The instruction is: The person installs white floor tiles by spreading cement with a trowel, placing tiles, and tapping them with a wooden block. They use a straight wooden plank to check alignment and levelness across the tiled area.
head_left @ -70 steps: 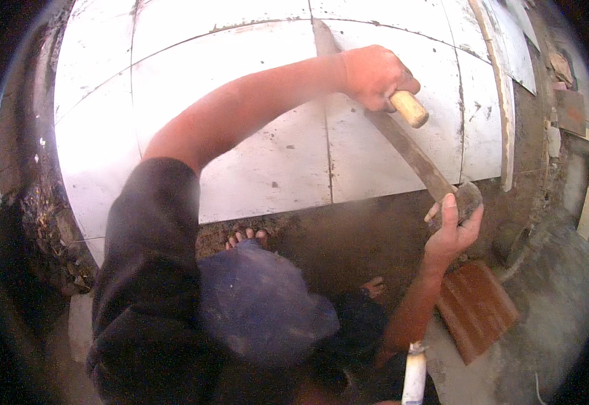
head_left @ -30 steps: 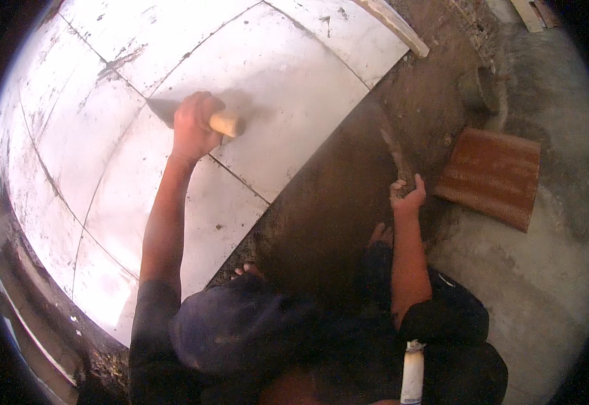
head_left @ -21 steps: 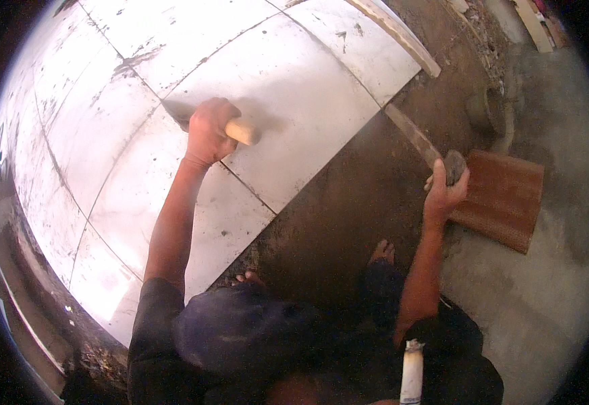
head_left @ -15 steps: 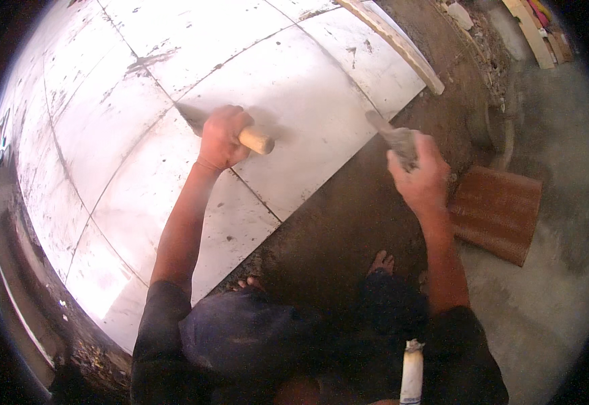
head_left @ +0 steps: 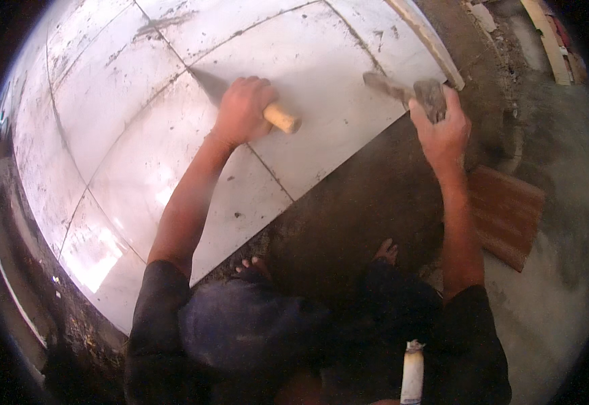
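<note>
My left hand [head_left: 244, 111] is closed round the pale wooden handle of a trowel [head_left: 282, 118]. Its dark blade [head_left: 208, 84] points to the far left, low over or against the white floor tiles [head_left: 321, 138] near a joint; contact is unclear. Over the tiled edge on the right, my right hand [head_left: 444, 131] grips a grey, dirt-caked tool [head_left: 431, 100] between thumb and fingers. A narrow brownish end [head_left: 383, 86] of it reaches left above the tiles, blurred, so its exact kind is hard to make out.
Bare brown soil [head_left: 348, 202] borders the tiles, with my feet on it. A long wooden strip [head_left: 429, 44] lies at the far tile edge. To the right, a reddish-brown ribbed tile [head_left: 507, 216] rests by grey concrete [head_left: 557, 290]. A cigarette [head_left: 412, 374] juts up close below.
Both hands have shifted forward and to the right in the picture, still holding their tools. The view has moved a little too. The right tool's narrow end now points more to the left.
</note>
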Motion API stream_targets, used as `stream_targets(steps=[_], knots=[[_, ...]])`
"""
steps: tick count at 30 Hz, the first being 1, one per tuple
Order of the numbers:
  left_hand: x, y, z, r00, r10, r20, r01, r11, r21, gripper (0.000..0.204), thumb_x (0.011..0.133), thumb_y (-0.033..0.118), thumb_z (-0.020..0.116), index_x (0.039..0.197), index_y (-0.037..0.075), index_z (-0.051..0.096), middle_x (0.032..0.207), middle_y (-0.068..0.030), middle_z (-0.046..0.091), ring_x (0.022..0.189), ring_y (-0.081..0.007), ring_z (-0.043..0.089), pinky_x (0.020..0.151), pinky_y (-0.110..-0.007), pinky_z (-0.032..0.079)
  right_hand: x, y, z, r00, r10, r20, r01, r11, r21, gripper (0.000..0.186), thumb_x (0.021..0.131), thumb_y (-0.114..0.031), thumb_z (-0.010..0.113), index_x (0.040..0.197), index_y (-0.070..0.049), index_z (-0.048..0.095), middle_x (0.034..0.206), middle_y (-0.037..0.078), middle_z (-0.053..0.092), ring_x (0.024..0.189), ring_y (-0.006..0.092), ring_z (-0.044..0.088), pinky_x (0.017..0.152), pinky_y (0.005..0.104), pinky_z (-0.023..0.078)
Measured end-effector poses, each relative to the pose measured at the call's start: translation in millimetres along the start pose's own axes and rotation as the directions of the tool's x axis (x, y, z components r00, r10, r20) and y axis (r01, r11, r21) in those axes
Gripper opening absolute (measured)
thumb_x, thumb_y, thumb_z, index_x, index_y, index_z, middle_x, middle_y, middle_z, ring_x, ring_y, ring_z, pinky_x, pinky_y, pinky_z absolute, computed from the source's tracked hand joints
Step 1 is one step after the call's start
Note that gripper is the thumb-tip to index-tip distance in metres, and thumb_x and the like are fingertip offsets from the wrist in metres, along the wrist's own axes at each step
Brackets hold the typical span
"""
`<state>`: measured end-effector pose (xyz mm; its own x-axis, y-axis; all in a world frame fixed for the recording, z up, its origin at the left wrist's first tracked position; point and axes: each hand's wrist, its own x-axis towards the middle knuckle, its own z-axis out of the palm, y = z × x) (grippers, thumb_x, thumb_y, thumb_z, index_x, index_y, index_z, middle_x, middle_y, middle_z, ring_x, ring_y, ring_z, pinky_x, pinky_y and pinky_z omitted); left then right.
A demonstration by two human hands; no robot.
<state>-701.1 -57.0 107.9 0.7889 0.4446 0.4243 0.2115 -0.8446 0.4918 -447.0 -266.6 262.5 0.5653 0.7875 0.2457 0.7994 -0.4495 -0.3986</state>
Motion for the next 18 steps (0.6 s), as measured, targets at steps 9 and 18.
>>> stream_targets(steps=[9, 18], knots=[[-18.6, 2.4, 7.0, 0.984, -0.121, 0.130, 0.119, 0.993, 0.023, 0.053, 0.068, 0.030, 0.078, 0.115, 0.009, 0.066, 0.124, -0.0141, 0.063, 0.126, -0.0373, 0.051, 0.110, -0.055, 0.033, 81.7, -21.7, 6.6, 0.986, 0.008, 0.167, 0.008, 0.995, -0.096, 0.067, 0.081, -0.039, 0.074, 0.128, 0.006, 0.058, 0.093, 0.017, 0.070, 0.079, 0.0232, 0.067, 0.072, 0.0368, 0.052], [-59.2, 22.0, 23.1, 0.969, -0.191, -0.154, 0.243, 0.836, 0.492, 0.079, 0.076, 0.038, 0.077, 0.143, 0.010, 0.046, 0.147, -0.0232, 0.044, 0.138, -0.0437, 0.039, 0.110, -0.068, 0.027, 55.1, -69.3, 10.7, 0.959, -0.135, 0.248, 0.176, 0.972, -0.153, 0.075, 0.081, -0.046, 0.076, 0.131, 0.007, 0.057, 0.090, 0.014, 0.071, 0.079, 0.0206, 0.066, 0.078, 0.0364, 0.053]])
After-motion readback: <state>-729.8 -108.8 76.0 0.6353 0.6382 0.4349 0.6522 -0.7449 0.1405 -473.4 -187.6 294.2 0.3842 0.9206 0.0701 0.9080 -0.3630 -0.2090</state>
